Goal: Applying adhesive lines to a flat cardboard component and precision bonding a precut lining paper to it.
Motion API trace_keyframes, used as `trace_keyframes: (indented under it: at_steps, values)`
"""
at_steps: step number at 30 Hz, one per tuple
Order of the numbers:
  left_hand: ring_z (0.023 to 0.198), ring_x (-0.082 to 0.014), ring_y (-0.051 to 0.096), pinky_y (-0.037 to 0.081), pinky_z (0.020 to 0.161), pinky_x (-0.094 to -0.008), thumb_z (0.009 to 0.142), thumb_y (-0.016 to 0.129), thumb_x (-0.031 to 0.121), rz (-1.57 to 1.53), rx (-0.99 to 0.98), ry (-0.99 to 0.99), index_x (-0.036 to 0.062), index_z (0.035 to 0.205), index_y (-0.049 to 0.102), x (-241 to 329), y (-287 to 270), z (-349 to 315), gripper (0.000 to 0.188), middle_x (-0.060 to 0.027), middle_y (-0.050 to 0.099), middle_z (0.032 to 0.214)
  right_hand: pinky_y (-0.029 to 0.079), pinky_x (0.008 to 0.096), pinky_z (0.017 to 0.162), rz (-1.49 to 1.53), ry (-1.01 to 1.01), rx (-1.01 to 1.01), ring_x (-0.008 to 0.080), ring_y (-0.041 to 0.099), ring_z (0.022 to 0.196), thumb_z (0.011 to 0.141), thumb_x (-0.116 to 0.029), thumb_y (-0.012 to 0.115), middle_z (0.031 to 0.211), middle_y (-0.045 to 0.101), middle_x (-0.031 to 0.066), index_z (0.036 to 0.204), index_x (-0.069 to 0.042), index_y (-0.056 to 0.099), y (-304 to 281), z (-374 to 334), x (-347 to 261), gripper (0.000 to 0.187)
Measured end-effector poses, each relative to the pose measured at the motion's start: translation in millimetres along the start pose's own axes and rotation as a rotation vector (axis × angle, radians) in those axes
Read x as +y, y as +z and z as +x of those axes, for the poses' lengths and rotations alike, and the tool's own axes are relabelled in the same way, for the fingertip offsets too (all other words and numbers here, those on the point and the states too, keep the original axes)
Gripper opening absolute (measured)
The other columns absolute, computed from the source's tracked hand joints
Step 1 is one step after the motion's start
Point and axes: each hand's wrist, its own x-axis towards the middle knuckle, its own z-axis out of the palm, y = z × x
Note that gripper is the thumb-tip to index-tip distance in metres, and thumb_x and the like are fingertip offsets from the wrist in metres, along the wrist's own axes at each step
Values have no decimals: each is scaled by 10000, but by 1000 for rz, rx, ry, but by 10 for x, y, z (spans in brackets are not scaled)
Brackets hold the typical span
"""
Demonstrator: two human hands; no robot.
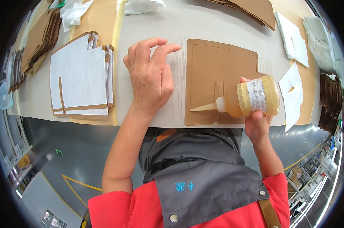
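My right hand is wrapped around an amber glue bottle with a long tapered nozzle, tipped on its side. The nozzle points left, and its tip is at the lower left edge of a flat brown leather-like panel. That panel lies on the table, with a notch at its upper right and a narrow slot outline partly behind the bottle. Left of the panel, my left hand hovers over the table, fingers bent and apart, holding nothing.
A stack of white-faced, brown-edged panels lies at the left. Brown stacks stand at the far left and back. White cut sheets lie at the right, beside more white and brown piles. The table's near edge runs before me.
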Motion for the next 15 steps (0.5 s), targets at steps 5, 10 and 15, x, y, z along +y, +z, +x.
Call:
trace_keyframes:
  at_steps: [5,10,15]
  values:
    - [1079,-242,495,312,925,-370,713,510,-25,14,3,4,129,1009,724,0,-4,-16,396,-52,595,1116,446,444,1054,-55,-10,-36,331,504,1298,732,-507,860,1351,532,243,1433,-51,290,-47,-173,34,1012]
    - [1101,-239,498,319,929,-376,720,508,-28,16,10,8,126,1010,722,31,22,17,392,-42,597,1122,495,429,994,-47,-24,-83,326,518,1279,765,-548,817,1372,526,225,1443,-65,307,-81,-252,6,976]
    - [1141,-255,505,328,1023,-392,761,471,-57,28,-68,-61,117,1063,718,65,9,18,428,-61,594,1165,594,408,812,778,260,216,379,578,1202,931,-611,580,1407,516,191,1453,-73,411,-615,-123,-469,768]
